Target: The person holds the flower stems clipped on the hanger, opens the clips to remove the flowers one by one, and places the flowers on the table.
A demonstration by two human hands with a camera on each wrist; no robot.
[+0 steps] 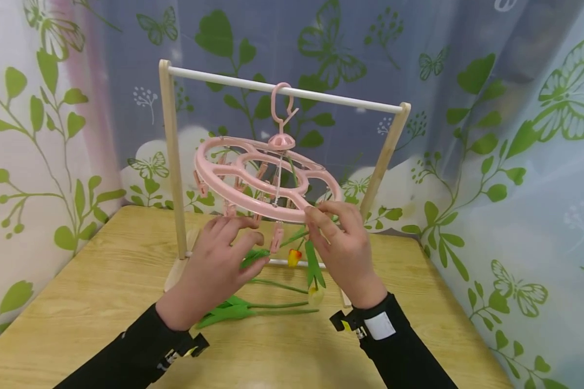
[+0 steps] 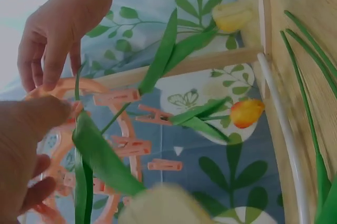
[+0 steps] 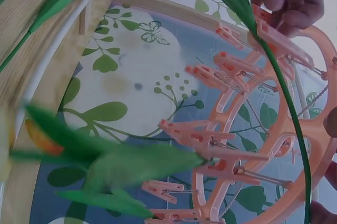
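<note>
With the left hand (image 1: pixel 216 262) pinching a peg (image 3: pixel 281 45) and the right hand (image 1: pixel 346 246) holding the hanger (image 1: pixel 238 200), the step seems to be clipping the flower (image 2: pixel 105 150) beside the left hand, next needing its stem seated.

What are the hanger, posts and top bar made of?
Hanger: likely plastic, semi-gloss; smooth moulded curves with highlights.
Posts: probably wood, matte; pale tan colour.
Top bar: smooth, white; painted metal or plastic, can't tell which.

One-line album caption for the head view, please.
Left hand near hanging clips, right hand at the rim of a pink hanger hung from a white rod, flowers below.
</note>
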